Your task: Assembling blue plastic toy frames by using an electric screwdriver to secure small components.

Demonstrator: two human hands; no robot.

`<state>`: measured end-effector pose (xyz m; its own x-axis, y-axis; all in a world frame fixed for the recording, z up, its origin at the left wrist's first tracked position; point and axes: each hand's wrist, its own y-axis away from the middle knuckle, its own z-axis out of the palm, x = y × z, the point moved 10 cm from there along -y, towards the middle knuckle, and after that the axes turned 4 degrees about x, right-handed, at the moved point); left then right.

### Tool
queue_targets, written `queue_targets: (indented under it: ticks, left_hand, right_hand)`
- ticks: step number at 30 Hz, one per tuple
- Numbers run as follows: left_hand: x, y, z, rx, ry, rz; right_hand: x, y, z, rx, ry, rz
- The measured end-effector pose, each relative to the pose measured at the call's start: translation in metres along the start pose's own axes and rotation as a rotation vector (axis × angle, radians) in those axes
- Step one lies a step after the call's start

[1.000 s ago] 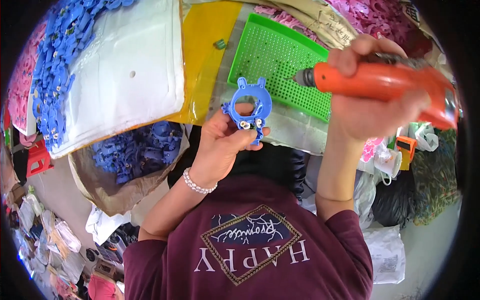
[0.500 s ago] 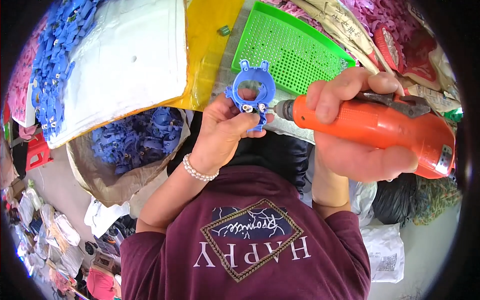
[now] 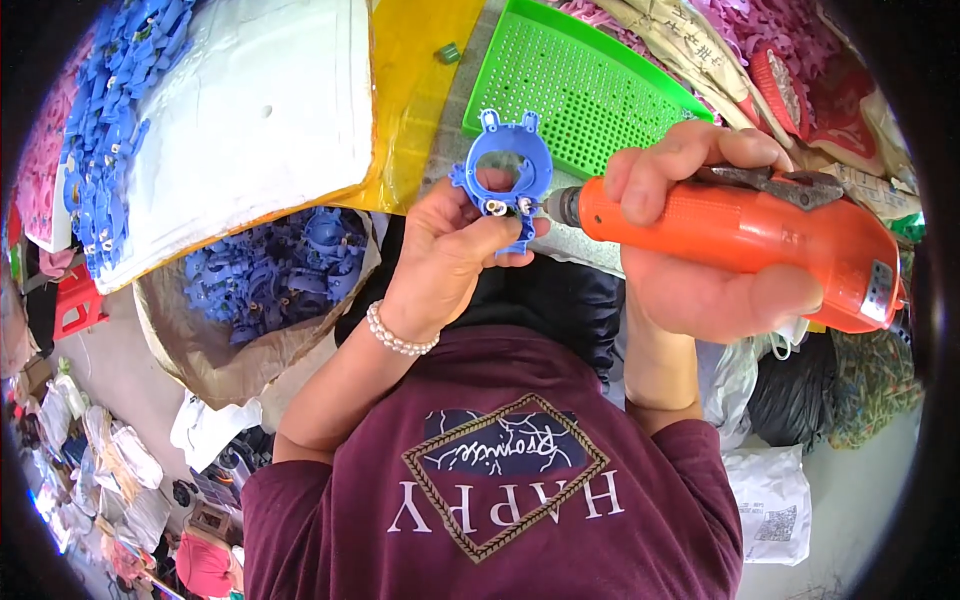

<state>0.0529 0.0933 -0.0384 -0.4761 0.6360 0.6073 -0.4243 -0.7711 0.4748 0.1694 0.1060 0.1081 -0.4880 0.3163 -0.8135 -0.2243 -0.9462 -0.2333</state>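
Note:
Between thumb and fingers, my left hand point(image 3: 447, 245) grips a blue ring-shaped plastic part point(image 3: 538, 165) with two small ears on top. Two metal fittings sit at the bottom of its ring, just above my thumb. My right hand point(image 3: 690, 235) is wrapped round an orange electric screwdriver point(image 3: 745, 235) with a dark lever along its upper side. The tool lies almost level, its dark nose pointing left. Its thin bit reaches the right-hand fitting of the blue part; whether the tip is seated in a screw is too small to tell.
A green perforated tray point(image 3: 600, 110) lies beyond my hands. A white board point(image 3: 260, 110) is at the left, with blue parts point(image 3: 115, 130) heaped along its far edge. Below it stands a sack point(image 3: 165, 340) full of blue parts. Pink parts point(image 3: 770, 40) are piled at the far right.
The orange screwdriver and my right hand have shifted slightly left and up. The blue part has stayed nearly in place in my left hand.

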Motion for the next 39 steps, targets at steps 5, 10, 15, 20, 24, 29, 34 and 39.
queue_targets:
  ticks: [5,10,15,20,24,29,34,39]
  left_hand:
    - [0.002,0.001,0.000,-0.004,0.017,0.018]
    - [0.001,0.001,-0.002,0.005,0.017,0.017]
    - [0.001,0.000,0.000,-0.011,0.036,0.032]
    - [0.003,-0.001,0.002,-0.023,0.056,0.057]
    - [0.003,-0.002,0.002,-0.016,0.003,0.049]
    - [-0.003,0.000,0.000,-0.037,-0.046,0.025]
    - [0.001,0.004,0.004,-0.115,-0.130,-0.029]
    - [-0.002,0.004,0.007,-0.168,-0.198,-0.065]
  right_hand:
    - [0.005,-0.001,-0.007,-0.062,0.104,-0.002]
    - [0.005,0.001,-0.010,0.075,0.260,0.062]
    - [0.002,0.002,0.001,0.033,0.438,0.015]
    - [0.000,-0.001,0.008,-0.119,0.199,-0.045]
    - [-0.006,-0.007,0.009,-0.248,0.006,-0.098]
    - [-0.031,-0.037,-0.015,0.033,0.307,-0.205]
    - [-0.022,-0.067,-0.033,0.104,0.362,-0.304]
    - [-0.011,-0.083,-0.039,0.169,0.455,-0.411]
